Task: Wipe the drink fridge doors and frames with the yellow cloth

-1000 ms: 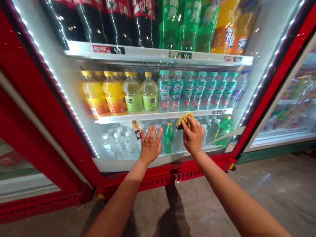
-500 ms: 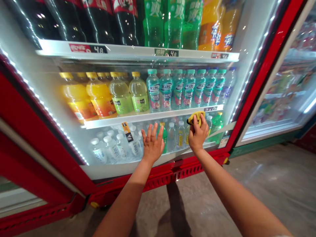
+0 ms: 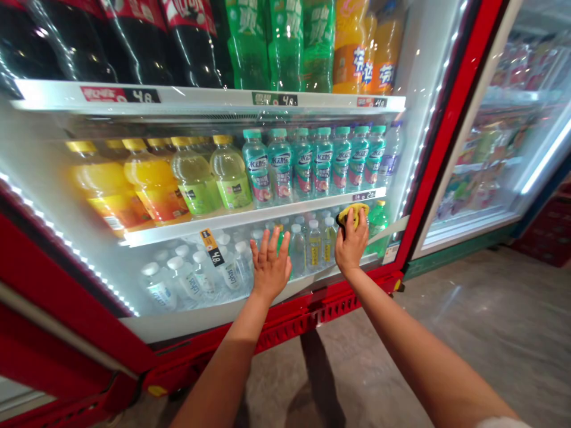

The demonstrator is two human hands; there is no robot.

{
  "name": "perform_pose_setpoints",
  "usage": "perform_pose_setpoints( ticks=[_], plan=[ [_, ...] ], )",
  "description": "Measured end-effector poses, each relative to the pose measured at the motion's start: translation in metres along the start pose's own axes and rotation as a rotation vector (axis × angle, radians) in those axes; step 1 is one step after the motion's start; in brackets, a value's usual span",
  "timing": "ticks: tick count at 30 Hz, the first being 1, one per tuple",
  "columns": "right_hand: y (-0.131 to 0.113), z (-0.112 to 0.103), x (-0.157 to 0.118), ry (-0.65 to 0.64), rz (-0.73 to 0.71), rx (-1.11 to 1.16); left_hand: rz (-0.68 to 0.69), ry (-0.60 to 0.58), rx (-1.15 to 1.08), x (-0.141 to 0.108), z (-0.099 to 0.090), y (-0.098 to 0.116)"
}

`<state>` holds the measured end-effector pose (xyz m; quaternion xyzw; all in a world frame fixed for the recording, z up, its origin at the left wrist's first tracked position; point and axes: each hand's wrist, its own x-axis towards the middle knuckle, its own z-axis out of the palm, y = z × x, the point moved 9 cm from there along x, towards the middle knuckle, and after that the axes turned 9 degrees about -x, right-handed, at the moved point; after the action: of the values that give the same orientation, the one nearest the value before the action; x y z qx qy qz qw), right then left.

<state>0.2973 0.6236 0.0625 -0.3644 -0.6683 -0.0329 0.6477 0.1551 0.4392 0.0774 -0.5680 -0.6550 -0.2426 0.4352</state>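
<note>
My left hand (image 3: 270, 264) rests with spread fingers against the glass door (image 3: 307, 290) of a red-framed drinks cooler, in front of the bottom row of bottles. Nothing is in it. To its right, my right hand (image 3: 352, 244) presses a yellow cloth (image 3: 355, 210) with a dark edge to the glass, just below the right end of the middle shelf (image 3: 267, 215). Its fingers are bent over the cloth. Behind the glass, clear bottles (image 3: 314, 244) stand near both hands, and a green bottle is partly hidden by my left hand.
Large cola bottles (image 3: 143, 47) and green bottles (image 3: 285, 47) fill the top shelf. Yellow juice bottles (image 3: 154, 184) and teal-labelled bottles (image 3: 323, 160) line the middle one. Another cooler (image 3: 482, 160) stands at the right. Grey floor (image 3: 446, 321) lies below.
The view has shifted, so the cooler appears further left. My right hand and the cloth sit slightly further right along the glass, nearer the green bottle. My left hand stays spread.
</note>
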Motion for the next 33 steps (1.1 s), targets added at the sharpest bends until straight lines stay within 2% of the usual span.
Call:
perform_pose_setpoints(
  ticks=[2, 4, 6, 8, 12, 14, 16, 19, 21, 23, 24, 26, 29, 31, 33],
  plan=[
    [-0.021, 0.004, -0.011, -0.057, -0.073, -0.014, 0.0, 0.014, 0.002, 0.0, 0.001, 0.003],
    [-0.045, 0.008, -0.022, -0.14, -0.242, -0.014, 0.004, 0.029, -0.004, 0.001, 0.002, 0.006],
    [-0.056, 0.009, -0.024, -0.202, -0.393, 0.007, 0.002, 0.043, -0.01, 0.002, 0.004, 0.007],
    [-0.046, 0.008, -0.011, -0.209, -0.435, 0.035, 0.0, 0.055, -0.012, 0.002, 0.005, 0.007],
    [0.004, 0.0, 0.029, -0.086, -0.271, 0.104, 0.017, 0.045, -0.018, 0.001, 0.006, 0.006],
    [0.019, 0.0, 0.028, -0.052, -0.217, 0.104, 0.024, 0.026, -0.023, -0.001, 0.006, 0.004],
    [0.019, 0.003, 0.008, -0.073, -0.211, 0.07, 0.024, 0.006, -0.03, -0.004, 0.005, 0.003],
    [-0.005, 0.008, -0.038, -0.15, -0.271, 0.016, 0.023, -0.017, -0.049, -0.005, 0.004, 0.002],
    [-0.038, 0.01, -0.062, -0.184, -0.458, 0.026, 0.028, -0.011, -0.053, -0.005, 0.003, 0.002],
    [-0.062, 0.009, -0.064, -0.192, -0.626, 0.067, 0.034, 0.017, -0.045, -0.004, 0.0, 0.003],
    [-0.067, 0.008, -0.055, -0.192, -0.661, 0.089, 0.035, 0.034, -0.04, -0.004, -0.001, 0.004],
    [-0.061, 0.008, -0.025, -0.195, -0.626, 0.117, 0.041, 0.06, -0.038, -0.003, -0.003, 0.005],
    [-0.031, 0.006, 0.012, -0.17, -0.481, 0.103, 0.047, 0.065, -0.046, -0.003, -0.002, 0.005],
    [-0.011, 0.003, 0.008, -0.128, -0.395, 0.087, 0.045, 0.051, -0.051, -0.004, -0.001, 0.003],
    [-0.002, 0.001, -0.017, -0.101, -0.366, 0.067, 0.04, 0.039, -0.053, -0.005, 0.0, 0.002]
  ],
)
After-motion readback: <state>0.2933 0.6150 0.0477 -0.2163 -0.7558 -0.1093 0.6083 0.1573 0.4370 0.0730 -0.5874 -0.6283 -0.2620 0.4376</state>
